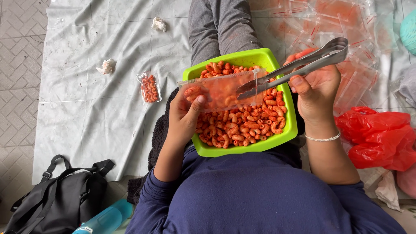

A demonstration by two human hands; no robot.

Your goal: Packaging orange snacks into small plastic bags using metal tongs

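Head view, looking straight down at the lap. Nearest: dark blue sleeves and torso. Black bag (60, 197) on the tiled floor at bottom left, light blue bottle (106, 219) just beside it.

Lime green bowl (288, 130) sits on the lap, filled with orange-red curled snack pieces (242, 125).

Left hand (184, 115) is over the bowl's left edge, thumb and fingers pinched on a small clear plastic pouch (221, 91). Pouch is held flat above the bowl, mouth facing right, a few snack pieces already visible in its left end.

Right hand (316, 89) is at the bowl's right side, closed around metal tongs (299, 65), thumb pressing the lower arm. Tong arms squeezed nearly together; tips are inside the pouch mouth. Can't tell whether they grip a piece, the plastic blurs it. Thin bracelet on the right wrist.

Red plastic bag (379, 136) lies right of the right forearm.

Further out: pale plastic sheet (86, 108) covers the floor. One filled small pouch (149, 88) lies on it, left of the bowl, well apart. Two crumpled white scraps (107, 66) further left and up. Pile of empty clear pouches with red markings (342, 26) at top right, beyond the tongs. Grey trouser leg runs up top centre.
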